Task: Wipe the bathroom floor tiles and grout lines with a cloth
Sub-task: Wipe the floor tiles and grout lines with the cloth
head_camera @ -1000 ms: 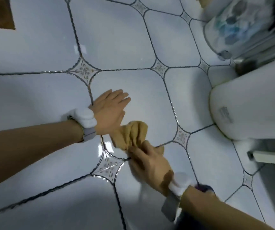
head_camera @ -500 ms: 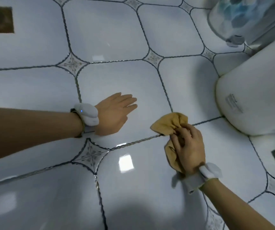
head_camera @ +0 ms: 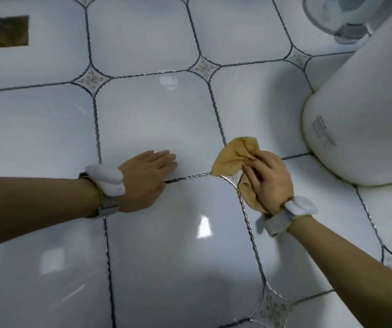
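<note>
Pressing down on a crumpled tan cloth (head_camera: 234, 159), the right hand (head_camera: 269, 183) has its fingers curled over the fabric, bunching it against the glossy white floor tiles (head_camera: 180, 261). The cloth sits right where dark grout lines (head_camera: 247, 223) cross, with one fold poking out past the fingertips and another strip showing along the thumb side, down toward the wrist. A white wrist device (head_camera: 300, 205) on a grey strap sits just behind that hand.

To the left of the grip, apart from the cloth, the left hand (head_camera: 146, 177) lies flat on the tile, fingers straight and together, holding nothing; its palm covers part of the grout line that runs across to the cloth. It has a similar white band (head_camera: 105, 179) at the wrist.

To the right of the grip, near but not touching, the rounded white toilet base (head_camera: 360, 119) meets the floor, with a small label on its side.

Beyond the grip, small patterned diamond insets (head_camera: 204, 67) mark the tile corners. Farthest out, up and to the left, is a dark square floor drain (head_camera: 5, 31).
</note>
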Action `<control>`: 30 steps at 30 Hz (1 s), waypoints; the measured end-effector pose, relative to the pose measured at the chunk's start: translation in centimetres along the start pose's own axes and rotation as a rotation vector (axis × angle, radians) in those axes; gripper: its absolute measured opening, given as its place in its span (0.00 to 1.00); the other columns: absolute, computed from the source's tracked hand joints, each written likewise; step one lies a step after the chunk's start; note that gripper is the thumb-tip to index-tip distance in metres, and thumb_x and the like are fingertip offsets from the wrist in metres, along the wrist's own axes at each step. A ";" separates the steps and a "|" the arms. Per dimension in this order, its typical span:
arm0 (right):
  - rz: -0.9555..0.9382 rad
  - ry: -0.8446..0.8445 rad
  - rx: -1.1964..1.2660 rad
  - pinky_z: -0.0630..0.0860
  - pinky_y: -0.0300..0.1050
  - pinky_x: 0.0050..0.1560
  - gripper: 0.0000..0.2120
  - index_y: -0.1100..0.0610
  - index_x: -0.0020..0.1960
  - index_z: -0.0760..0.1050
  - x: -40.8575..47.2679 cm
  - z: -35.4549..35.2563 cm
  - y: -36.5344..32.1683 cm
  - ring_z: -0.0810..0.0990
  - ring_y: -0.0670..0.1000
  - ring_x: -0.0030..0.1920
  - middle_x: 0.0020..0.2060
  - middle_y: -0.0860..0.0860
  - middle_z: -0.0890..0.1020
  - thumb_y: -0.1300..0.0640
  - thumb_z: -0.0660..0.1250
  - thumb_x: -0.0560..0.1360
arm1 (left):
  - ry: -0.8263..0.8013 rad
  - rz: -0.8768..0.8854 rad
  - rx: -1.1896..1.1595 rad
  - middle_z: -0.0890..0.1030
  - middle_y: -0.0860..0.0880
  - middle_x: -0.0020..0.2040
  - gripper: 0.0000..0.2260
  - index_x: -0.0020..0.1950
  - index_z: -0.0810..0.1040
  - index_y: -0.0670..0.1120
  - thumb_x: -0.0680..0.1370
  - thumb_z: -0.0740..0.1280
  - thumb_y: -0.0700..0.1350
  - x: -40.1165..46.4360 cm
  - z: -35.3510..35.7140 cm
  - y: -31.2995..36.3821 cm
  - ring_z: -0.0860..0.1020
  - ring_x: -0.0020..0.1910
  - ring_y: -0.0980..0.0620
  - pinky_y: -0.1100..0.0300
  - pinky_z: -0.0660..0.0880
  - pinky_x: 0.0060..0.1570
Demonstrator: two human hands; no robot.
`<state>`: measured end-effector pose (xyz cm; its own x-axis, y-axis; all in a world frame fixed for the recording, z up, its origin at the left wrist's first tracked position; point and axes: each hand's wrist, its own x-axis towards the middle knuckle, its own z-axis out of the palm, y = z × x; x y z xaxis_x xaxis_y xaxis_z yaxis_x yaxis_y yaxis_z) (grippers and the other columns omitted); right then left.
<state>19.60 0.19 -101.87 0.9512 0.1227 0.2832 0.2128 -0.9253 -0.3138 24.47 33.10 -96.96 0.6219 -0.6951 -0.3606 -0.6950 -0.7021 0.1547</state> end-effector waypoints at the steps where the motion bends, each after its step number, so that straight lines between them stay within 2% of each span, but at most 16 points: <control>1: 0.064 0.012 -0.020 0.71 0.50 0.62 0.06 0.60 0.51 0.83 0.9 0.1 0.6 0.78 0.62 0.57 0.59 0.57 0.80 0.58 0.70 0.77 | 0.017 -0.012 -0.015 0.48 0.50 0.79 0.25 0.78 0.49 0.47 0.82 0.50 0.50 -0.1 0.0 0.3 0.46 0.78 0.52 0.56 0.43 0.76; 4: 0.139 0.062 -0.079 0.70 0.51 0.61 0.06 0.60 0.50 0.82 0.9 0.5 -1.2 0.77 0.63 0.56 0.58 0.58 0.80 0.58 0.69 0.77 | 0.082 -0.023 -0.043 0.47 0.50 0.79 0.25 0.78 0.49 0.46 0.82 0.51 0.48 -0.2 0.9 0.7 0.45 0.78 0.53 0.58 0.42 0.76; 5: 0.113 0.061 -0.071 0.70 0.52 0.62 0.06 0.61 0.49 0.81 -0.2 0.9 -3.0 0.77 0.63 0.56 0.58 0.59 0.80 0.59 0.69 0.77 | 0.102 -0.027 -0.065 0.48 0.49 0.79 0.25 0.78 0.50 0.45 0.82 0.51 0.48 -0.3 1.0 0.7 0.46 0.78 0.52 0.58 0.43 0.76; 8: -0.198 -0.079 0.068 0.70 0.54 0.65 0.07 0.61 0.53 0.81 -6.8 2.1 -9.5 0.74 0.62 0.60 0.61 0.60 0.77 0.58 0.69 0.78 | 0.210 -0.031 -0.114 0.52 0.47 0.79 0.26 0.77 0.54 0.43 0.80 0.50 0.48 -0.6 1.7 0.8 0.50 0.78 0.50 0.55 0.47 0.76; 10: -0.407 -0.242 0.152 0.70 0.54 0.67 0.10 0.59 0.58 0.79 -11.5 2.2 -12.4 0.73 0.62 0.64 0.65 0.60 0.76 0.56 0.68 0.79 | 0.142 -0.013 -0.072 0.49 0.48 0.79 0.26 0.78 0.51 0.44 0.80 0.49 0.48 -1.6 1.9 1.6 0.47 0.78 0.51 0.55 0.46 0.76; 12: -0.486 -0.319 0.192 0.70 0.52 0.69 0.12 0.60 0.60 0.79 -13.2 1.3 -11.8 0.72 0.61 0.67 0.67 0.58 0.75 0.56 0.68 0.80 | 0.071 0.074 0.056 0.43 0.48 0.79 0.27 0.78 0.45 0.45 0.81 0.49 0.48 -1.9 2.2 2.9 0.42 0.78 0.50 0.54 0.42 0.76; 14: -0.403 -0.277 0.135 0.69 0.47 0.70 0.13 0.59 0.61 0.80 -12.5 -0.6 -8.8 0.73 0.57 0.69 0.67 0.56 0.76 0.55 0.69 0.79 | 0.048 0.189 0.117 0.42 0.48 0.79 0.27 0.78 0.43 0.45 0.81 0.48 0.49 -2.1 2.1 4.7 0.40 0.77 0.50 0.54 0.40 0.76; 15: -0.301 -0.233 0.085 0.68 0.45 0.71 0.13 0.59 0.61 0.81 -11.8 -1.6 -6.8 0.73 0.55 0.69 0.68 0.55 0.76 0.56 0.69 0.78 | 0.046 0.216 0.125 0.42 0.48 0.79 0.27 0.78 0.43 0.46 0.82 0.48 0.49 -2.1 1.9 5.5 0.41 0.77 0.50 0.54 0.40 0.76; 17: 0.039 -0.098 -0.037 0.67 0.40 0.70 0.12 0.58 0.59 0.82 -9.7 -4.0 -1.8 0.76 0.55 0.67 0.67 0.54 0.77 0.56 0.69 0.77 | 0.040 0.253 0.141 0.43 0.48 0.79 0.26 0.78 0.44 0.45 0.82 0.48 0.49 -1.7 1.6 6.4 0.41 0.78 0.50 0.53 0.40 0.76; 19: 0.482 -0.019 -0.136 0.73 0.46 0.61 0.12 0.56 0.60 0.82 -8.8 -6.5 2.0 0.77 0.59 0.63 0.67 0.54 0.77 0.55 0.67 0.79 | 0.035 0.287 0.193 0.44 0.47 0.79 0.26 0.78 0.46 0.45 0.82 0.48 0.50 -1.0 1.1 6.9 0.42 0.78 0.49 0.52 0.41 0.76; 20: 0.640 0.003 -0.174 0.74 0.50 0.57 0.12 0.56 0.60 0.81 -8.7 -7.1 2.9 0.77 0.61 0.62 0.67 0.55 0.77 0.55 0.64 0.80 | 0.024 0.285 0.217 0.45 0.47 0.79 0.25 0.78 0.48 0.44 0.82 0.48 0.49 -0.6 0.9 7.0 0.42 0.78 0.48 0.52 0.41 0.76; 22: 0.755 0.056 -0.208 0.73 0.52 0.56 0.14 0.58 0.63 0.79 -9.0 -7.2 2.2 0.75 0.62 0.63 0.68 0.56 0.75 0.58 0.61 0.81 | -0.010 0.251 0.210 0.46 0.47 0.79 0.24 0.78 0.50 0.44 0.82 0.48 0.49 -0.1 0.2 7.1 0.43 0.78 0.48 0.53 0.41 0.76; 24: 0.596 0.078 -0.147 0.70 0.51 0.66 0.20 0.58 0.69 0.74 -10.2 -5.8 -1.0 0.68 0.59 0.72 0.72 0.55 0.71 0.65 0.60 0.78 | -0.027 0.194 0.163 0.47 0.48 0.79 0.23 0.77 0.52 0.45 0.82 0.48 0.49 0.1 0.1 7.0 0.44 0.78 0.49 0.54 0.42 0.76; 26: 0.279 -0.027 -0.035 0.59 0.50 0.76 0.29 0.57 0.76 0.65 -12.4 -4.5 -4.7 0.58 0.56 0.78 0.77 0.54 0.63 0.70 0.57 0.75 | -0.031 0.158 0.127 0.47 0.49 0.79 0.24 0.77 0.52 0.45 0.82 0.49 0.48 0.0 0.2 6.8 0.44 0.78 0.50 0.54 0.43 0.76; 28: -0.009 -0.239 -0.006 0.54 0.52 0.78 0.31 0.61 0.77 0.61 -15.6 -3.4 -6.9 0.55 0.58 0.79 0.78 0.55 0.59 0.69 0.54 0.74 | -0.038 0.166 0.160 0.45 0.48 0.79 0.25 0.78 0.48 0.44 0.82 0.49 0.47 -0.3 0.8 6.8 0.44 0.78 0.49 0.54 0.42 0.76; 30: -0.180 -0.370 -0.083 0.56 0.53 0.77 0.31 0.63 0.76 0.63 -17.6 -3.6 -6.1 0.56 0.60 0.78 0.77 0.57 0.60 0.66 0.57 0.72 | -0.033 0.193 0.208 0.45 0.47 0.79 0.26 0.78 0.46 0.43 0.82 0.49 0.47 -0.8 1.4 6.8 0.44 0.78 0.49 0.54 0.42 0.76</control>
<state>0.80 2.35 -101.68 0.9199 0.3915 -0.0225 0.3784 -0.9013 -0.2107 18.72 29.06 -96.87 0.4612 -0.8051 -0.3731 -0.8608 -0.5080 0.0322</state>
